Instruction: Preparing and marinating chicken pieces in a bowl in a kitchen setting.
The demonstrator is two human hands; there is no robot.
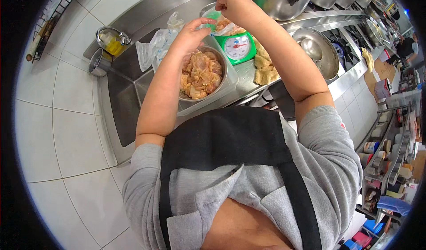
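Observation:
A clear plastic bag [225,30] with pieces of raw meat [233,28] in it rests on a green dial kitchen scale [237,48]. The fingers of my right hand [237,8] are closed on the bag's upper edge. My left hand [194,34] is at the bag's left side, thumb and forefinger apart; whether it grips the film is unclear. Below my hands, a round metal bowl [223,71] of raw, marinated-looking meat [201,72] stands in a translucent plastic tub [233,83]. My left forearm covers part of the bowl.
Crumpled plastic bags [151,52] lie left of the tub, by a steel sink [124,108]. A tan cloth [265,72] is right of the scale. Large pots [283,4] stand behind, and a wide metal pan [322,60] sits on the stove. A person [404,49] is far right.

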